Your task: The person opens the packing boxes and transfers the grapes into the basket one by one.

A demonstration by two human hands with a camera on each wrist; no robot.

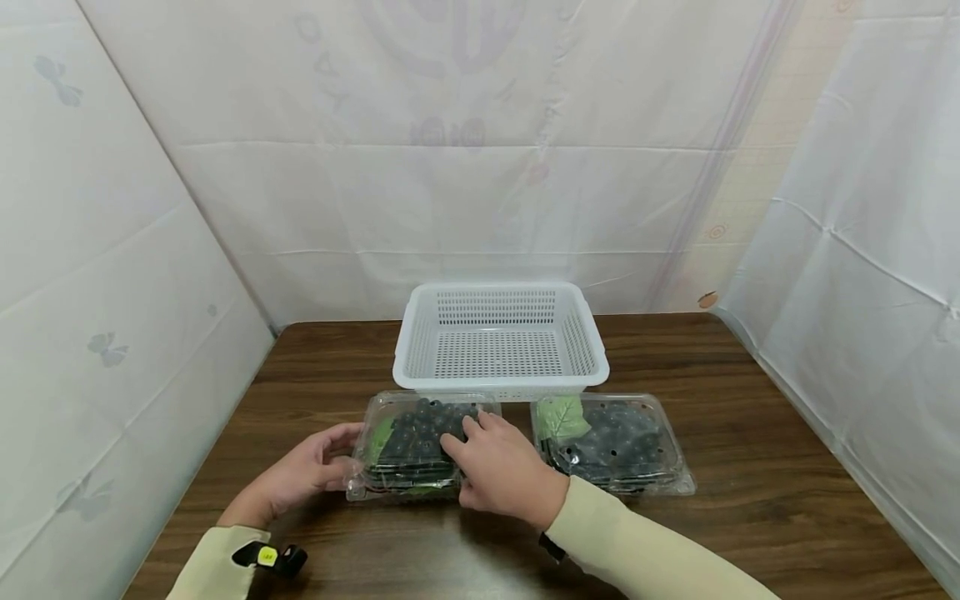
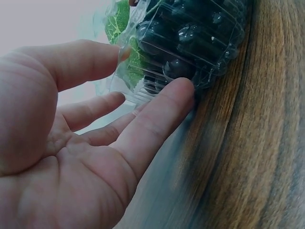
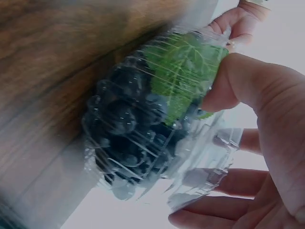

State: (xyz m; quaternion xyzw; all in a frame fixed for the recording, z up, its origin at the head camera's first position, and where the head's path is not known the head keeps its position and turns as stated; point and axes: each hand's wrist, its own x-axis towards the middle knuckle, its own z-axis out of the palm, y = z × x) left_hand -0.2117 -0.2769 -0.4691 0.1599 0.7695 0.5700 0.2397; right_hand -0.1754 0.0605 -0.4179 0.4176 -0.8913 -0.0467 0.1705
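One grape box [image 1: 416, 446] being steadied, I'd say — right hand [image 1: 504, 468] gripping, left hand [image 1: 318, 463] relaxed at its end — next move probably needs firmer left support.

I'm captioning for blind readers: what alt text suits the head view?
A person's right hand grips a clear box of dark grapes at a brown table, while the left hand touches its left end. A similar box lies to the right, and a white plastic basket stands behind.

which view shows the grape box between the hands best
The head view: the grape box shows almost whole, the right hand covering one end. The left wrist view crops it; the right wrist view shows grapes and leaf closer.
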